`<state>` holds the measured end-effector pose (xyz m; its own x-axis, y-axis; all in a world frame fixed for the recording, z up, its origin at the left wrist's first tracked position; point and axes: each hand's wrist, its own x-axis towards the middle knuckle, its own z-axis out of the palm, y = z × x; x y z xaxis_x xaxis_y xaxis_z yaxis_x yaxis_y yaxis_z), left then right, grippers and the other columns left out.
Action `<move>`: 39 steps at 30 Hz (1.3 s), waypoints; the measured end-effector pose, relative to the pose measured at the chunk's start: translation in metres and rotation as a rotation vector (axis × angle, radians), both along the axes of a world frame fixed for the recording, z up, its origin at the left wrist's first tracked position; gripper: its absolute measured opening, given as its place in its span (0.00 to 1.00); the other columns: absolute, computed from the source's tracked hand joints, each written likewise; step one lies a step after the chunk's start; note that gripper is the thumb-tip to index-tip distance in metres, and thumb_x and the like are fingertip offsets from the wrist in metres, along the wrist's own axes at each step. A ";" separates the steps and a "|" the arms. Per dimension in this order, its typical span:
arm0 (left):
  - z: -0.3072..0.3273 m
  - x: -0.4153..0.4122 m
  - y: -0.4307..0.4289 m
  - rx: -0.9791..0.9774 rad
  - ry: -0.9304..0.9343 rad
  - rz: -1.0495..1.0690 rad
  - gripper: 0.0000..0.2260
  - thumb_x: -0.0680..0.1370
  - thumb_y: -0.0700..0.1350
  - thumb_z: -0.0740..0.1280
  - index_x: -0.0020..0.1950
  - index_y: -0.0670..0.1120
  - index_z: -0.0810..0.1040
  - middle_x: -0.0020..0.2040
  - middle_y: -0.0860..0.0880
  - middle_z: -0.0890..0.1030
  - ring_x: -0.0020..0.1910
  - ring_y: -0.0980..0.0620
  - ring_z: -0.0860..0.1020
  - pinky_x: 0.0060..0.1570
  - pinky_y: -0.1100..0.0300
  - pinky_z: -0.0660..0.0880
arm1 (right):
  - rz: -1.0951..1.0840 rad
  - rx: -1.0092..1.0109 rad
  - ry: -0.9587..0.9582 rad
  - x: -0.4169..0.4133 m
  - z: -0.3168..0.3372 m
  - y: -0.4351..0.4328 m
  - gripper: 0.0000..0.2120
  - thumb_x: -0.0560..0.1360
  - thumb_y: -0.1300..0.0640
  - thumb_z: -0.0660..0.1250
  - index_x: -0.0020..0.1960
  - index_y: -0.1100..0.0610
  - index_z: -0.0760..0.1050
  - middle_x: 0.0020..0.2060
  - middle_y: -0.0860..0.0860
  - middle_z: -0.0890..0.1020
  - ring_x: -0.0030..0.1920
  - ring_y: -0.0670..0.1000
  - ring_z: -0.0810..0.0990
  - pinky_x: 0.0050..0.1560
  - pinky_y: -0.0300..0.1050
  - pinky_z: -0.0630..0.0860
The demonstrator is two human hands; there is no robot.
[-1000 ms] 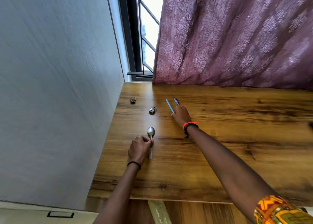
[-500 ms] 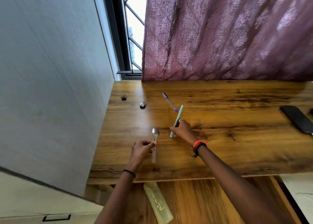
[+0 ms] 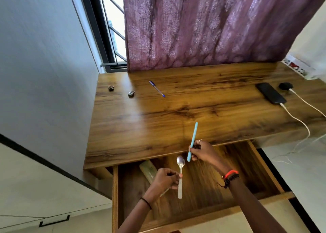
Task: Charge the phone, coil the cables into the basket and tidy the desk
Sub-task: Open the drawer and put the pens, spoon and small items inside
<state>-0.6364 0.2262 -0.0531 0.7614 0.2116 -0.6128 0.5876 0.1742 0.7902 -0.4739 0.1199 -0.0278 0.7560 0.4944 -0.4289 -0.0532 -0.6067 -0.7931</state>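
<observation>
Tidying: left hand (image 3: 165,179) is gripping a spoon (image 3: 180,162), right hand (image 3: 202,152) a teal stick (image 3: 193,137); next, probably lowering both into the drawer (image 3: 199,197).

Broad bare wood spans the bench (image 3: 194,112) middle down to its near edge. A pen (image 3: 157,89), padlock (image 3: 131,93) and a small metal piece (image 3: 111,88) lie near the far left corner; phone (image 3: 270,95), plug (image 3: 285,86) and cable (image 3: 298,119) line the right edge. A curtain (image 3: 211,26) closes the far edge.

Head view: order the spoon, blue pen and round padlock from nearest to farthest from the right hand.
1. Spoon, just left of the right hand.
2. Blue pen, farther back, to the left.
3. Round padlock, left of the pen.
</observation>
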 end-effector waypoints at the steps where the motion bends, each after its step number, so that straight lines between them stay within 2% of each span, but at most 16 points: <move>1: -0.007 -0.001 -0.004 0.033 0.005 -0.024 0.04 0.77 0.38 0.65 0.43 0.42 0.79 0.34 0.49 0.78 0.28 0.59 0.76 0.32 0.68 0.74 | 0.018 -0.014 0.025 -0.004 0.000 -0.010 0.03 0.75 0.65 0.65 0.49 0.64 0.73 0.34 0.55 0.79 0.28 0.47 0.79 0.29 0.36 0.77; 4: -0.029 0.004 -0.009 0.145 0.046 -0.030 0.05 0.77 0.39 0.66 0.46 0.39 0.81 0.32 0.49 0.76 0.28 0.56 0.71 0.30 0.64 0.68 | 0.117 -0.038 0.148 -0.014 0.000 -0.036 0.02 0.76 0.66 0.65 0.45 0.61 0.74 0.37 0.56 0.80 0.33 0.49 0.80 0.32 0.39 0.79; 8: -0.048 0.019 -0.008 0.209 0.070 0.030 0.06 0.77 0.38 0.66 0.42 0.38 0.80 0.30 0.45 0.75 0.27 0.53 0.71 0.34 0.57 0.69 | 0.237 -0.152 0.262 -0.025 -0.011 -0.054 0.03 0.76 0.63 0.65 0.49 0.61 0.73 0.42 0.56 0.81 0.37 0.48 0.82 0.36 0.38 0.79; 10: -0.055 0.028 -0.006 0.249 0.082 0.054 0.06 0.77 0.36 0.65 0.41 0.38 0.78 0.30 0.45 0.76 0.26 0.54 0.73 0.34 0.58 0.72 | 0.261 -0.197 0.275 -0.029 -0.018 -0.058 0.05 0.76 0.63 0.65 0.51 0.62 0.73 0.42 0.57 0.81 0.37 0.49 0.82 0.38 0.39 0.80; 12: -0.061 0.039 -0.002 0.260 0.097 0.075 0.06 0.77 0.34 0.64 0.40 0.38 0.76 0.33 0.45 0.77 0.21 0.60 0.73 0.28 0.64 0.73 | 0.261 -0.240 0.262 -0.031 -0.025 -0.059 0.06 0.76 0.63 0.65 0.52 0.63 0.73 0.42 0.57 0.81 0.37 0.49 0.82 0.38 0.38 0.79; 15: -0.071 0.051 0.005 0.272 0.108 0.071 0.14 0.77 0.30 0.60 0.33 0.42 0.71 0.35 0.45 0.76 0.18 0.63 0.71 0.26 0.66 0.70 | 0.229 -0.315 0.246 -0.032 -0.037 -0.058 0.04 0.76 0.64 0.65 0.49 0.64 0.73 0.38 0.56 0.80 0.34 0.49 0.81 0.38 0.39 0.79; 16: -0.073 0.052 0.007 0.294 0.120 0.054 0.16 0.77 0.31 0.60 0.32 0.44 0.70 0.35 0.46 0.76 0.20 0.63 0.72 0.29 0.65 0.70 | 0.219 -0.332 0.250 -0.032 -0.041 -0.056 0.02 0.76 0.64 0.65 0.47 0.63 0.73 0.36 0.56 0.80 0.33 0.49 0.81 0.37 0.39 0.79; 18: -0.074 0.051 0.010 0.359 0.148 -0.022 0.16 0.78 0.34 0.61 0.32 0.49 0.68 0.36 0.48 0.74 0.32 0.57 0.75 0.35 0.64 0.72 | 0.204 -0.377 0.238 -0.034 -0.050 -0.053 0.05 0.75 0.65 0.65 0.41 0.61 0.71 0.32 0.55 0.79 0.29 0.47 0.80 0.33 0.37 0.78; 20: -0.075 0.050 0.011 0.414 0.159 -0.069 0.17 0.77 0.34 0.60 0.32 0.50 0.66 0.34 0.49 0.72 0.36 0.50 0.75 0.43 0.53 0.77 | 0.184 -0.419 0.195 -0.036 -0.058 -0.049 0.09 0.74 0.66 0.65 0.38 0.59 0.69 0.27 0.53 0.78 0.22 0.43 0.77 0.26 0.35 0.75; 22: -0.075 0.052 0.009 0.476 0.141 -0.096 0.17 0.76 0.31 0.58 0.31 0.47 0.64 0.33 0.47 0.73 0.39 0.43 0.78 0.42 0.48 0.75 | 0.173 -0.442 0.143 -0.036 -0.065 -0.044 0.11 0.73 0.67 0.65 0.37 0.58 0.66 0.25 0.53 0.78 0.19 0.42 0.75 0.23 0.35 0.73; 25: -0.072 0.053 0.008 0.513 0.107 -0.069 0.13 0.76 0.31 0.58 0.34 0.44 0.67 0.36 0.42 0.76 0.44 0.39 0.79 0.42 0.54 0.73 | 0.215 -0.468 0.098 -0.035 -0.072 -0.035 0.13 0.74 0.68 0.63 0.37 0.56 0.63 0.39 0.63 0.81 0.27 0.47 0.79 0.24 0.36 0.74; 27: -0.068 0.051 0.010 0.532 0.085 -0.063 0.08 0.77 0.32 0.59 0.40 0.41 0.72 0.43 0.40 0.78 0.43 0.44 0.78 0.42 0.60 0.71 | 0.231 -0.473 0.070 -0.035 -0.075 -0.029 0.14 0.74 0.68 0.63 0.36 0.55 0.62 0.44 0.65 0.80 0.32 0.56 0.81 0.24 0.36 0.74; 29: -0.061 0.047 0.011 0.495 0.071 -0.059 0.05 0.77 0.34 0.61 0.45 0.41 0.74 0.42 0.43 0.77 0.34 0.52 0.75 0.36 0.62 0.70 | 0.236 -0.482 0.046 -0.035 -0.079 -0.024 0.13 0.74 0.69 0.63 0.37 0.56 0.63 0.44 0.63 0.78 0.41 0.63 0.83 0.24 0.36 0.74; 32: -0.047 0.042 0.014 0.404 0.091 -0.100 0.03 0.79 0.40 0.62 0.46 0.42 0.74 0.37 0.45 0.76 0.29 0.55 0.70 0.28 0.64 0.66 | 0.259 -0.528 -0.004 -0.037 -0.086 -0.018 0.06 0.74 0.67 0.64 0.47 0.60 0.67 0.52 0.64 0.80 0.47 0.62 0.83 0.31 0.41 0.76; 35: -0.033 0.032 0.020 0.314 0.131 -0.175 0.06 0.80 0.43 0.61 0.47 0.42 0.73 0.35 0.48 0.74 0.30 0.54 0.70 0.31 0.63 0.67 | 0.268 -0.575 -0.123 -0.039 -0.091 -0.017 0.12 0.74 0.62 0.65 0.56 0.65 0.71 0.56 0.63 0.79 0.55 0.60 0.80 0.48 0.46 0.76; 39: -0.016 0.025 0.035 0.315 0.132 -0.245 0.08 0.80 0.42 0.60 0.42 0.44 0.74 0.32 0.50 0.74 0.29 0.57 0.71 0.30 0.67 0.68 | 0.245 -0.598 -0.184 -0.037 -0.086 -0.015 0.15 0.75 0.59 0.65 0.59 0.65 0.71 0.58 0.62 0.78 0.59 0.60 0.77 0.55 0.48 0.74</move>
<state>-0.6113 0.2609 -0.0688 0.7316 0.2270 -0.6429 0.6816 -0.2216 0.6974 -0.5110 0.1051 -0.1137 0.7391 0.3788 -0.5570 0.2464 -0.9216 -0.2998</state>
